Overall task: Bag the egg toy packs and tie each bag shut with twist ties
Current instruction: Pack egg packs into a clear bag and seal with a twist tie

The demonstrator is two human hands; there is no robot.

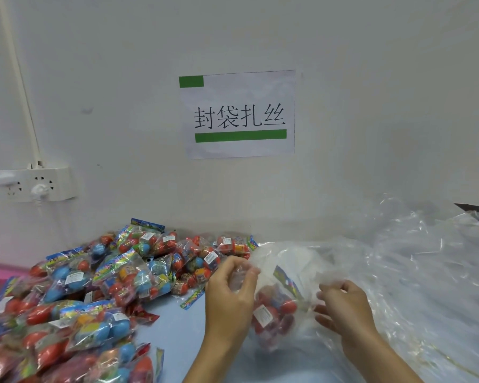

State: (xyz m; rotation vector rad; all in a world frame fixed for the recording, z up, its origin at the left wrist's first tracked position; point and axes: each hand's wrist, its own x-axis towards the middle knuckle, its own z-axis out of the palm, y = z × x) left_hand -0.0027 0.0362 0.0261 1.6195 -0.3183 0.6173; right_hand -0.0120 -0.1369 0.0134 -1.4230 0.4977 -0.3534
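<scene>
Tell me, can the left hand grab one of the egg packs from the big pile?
Probably yes, once it lets go. The left hand is pinching the clear bag; the pile of egg packs lies beside it, nothing between.

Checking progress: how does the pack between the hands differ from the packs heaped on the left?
The pack between the hands sits inside a clear bag gripped by the left hand and right hand; the heaped packs lie loose, unbagged, on the table. Both hold colourful eggs.
</scene>
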